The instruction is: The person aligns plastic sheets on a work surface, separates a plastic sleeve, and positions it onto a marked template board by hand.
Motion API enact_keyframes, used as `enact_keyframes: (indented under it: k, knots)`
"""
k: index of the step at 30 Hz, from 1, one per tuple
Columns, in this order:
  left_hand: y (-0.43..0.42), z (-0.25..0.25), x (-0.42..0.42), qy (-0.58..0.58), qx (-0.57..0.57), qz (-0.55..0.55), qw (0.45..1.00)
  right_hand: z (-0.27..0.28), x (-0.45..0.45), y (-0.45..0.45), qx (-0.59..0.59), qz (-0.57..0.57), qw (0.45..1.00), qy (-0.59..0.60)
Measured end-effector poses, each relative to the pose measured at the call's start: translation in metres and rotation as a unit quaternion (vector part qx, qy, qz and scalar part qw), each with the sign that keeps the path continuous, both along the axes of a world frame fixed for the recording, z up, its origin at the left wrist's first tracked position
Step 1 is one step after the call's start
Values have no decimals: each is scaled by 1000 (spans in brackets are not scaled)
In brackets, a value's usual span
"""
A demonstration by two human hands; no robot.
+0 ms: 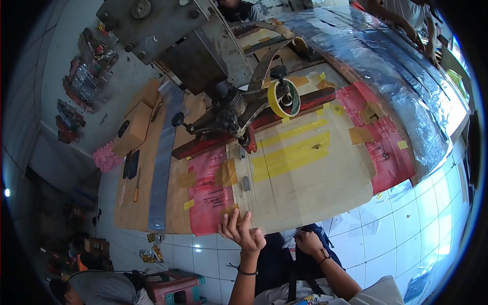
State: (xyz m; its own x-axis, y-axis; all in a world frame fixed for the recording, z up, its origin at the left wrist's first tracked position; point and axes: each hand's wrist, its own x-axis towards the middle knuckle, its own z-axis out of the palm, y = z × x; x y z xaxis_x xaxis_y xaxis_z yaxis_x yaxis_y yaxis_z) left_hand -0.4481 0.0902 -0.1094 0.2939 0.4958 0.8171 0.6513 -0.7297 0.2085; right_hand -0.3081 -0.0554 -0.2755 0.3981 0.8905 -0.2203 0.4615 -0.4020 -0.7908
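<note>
My left hand (241, 233) lies at the front edge of the work surface, fingers spread over a brown tape patch where the red sheet (208, 203) meets the beige board (325, 195). My right hand (308, 242) is curled closed over my lap, just below the board's front edge; what its fingers hold, if anything, is hidden. Yellow tape strips (292, 155) cross the board. Above its back part stands a press head (229, 109) with a red bar (208, 145). A yellow tape roll (275, 100) hangs on the press's right-hand knob.
Clear plastic sheets (376, 66) cover the table at right, where another person's hands rest. At left are a screwdriver (135, 193), a dark phone-like object (133, 165) and a cardboard box (134, 127). Another person (101, 287) is low at left beside a red-green stool (175, 287).
</note>
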Motion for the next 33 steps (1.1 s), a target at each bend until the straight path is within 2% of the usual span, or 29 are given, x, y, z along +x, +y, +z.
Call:
enact_keyframes:
  k: [7,13,18,25,33]
  knots:
    - [-4,10,-1,34,-4,-5,999,-21,1,-3,6,21,1000,17]
    - [-5,8,-5,16,-39,-22,999,-37,-1,7,-29,57,998,-22]
    - [-5,8,-7,23,-44,-23,999,-30,-4,11,-57,49,997,-3]
    - [-6,9,-6,24,-41,-18,999,-30,-4,11,-53,76,996,-18]
    - [-6,15,-5,52,-16,-13,998,-39,-5,6,-34,51,998,-13]
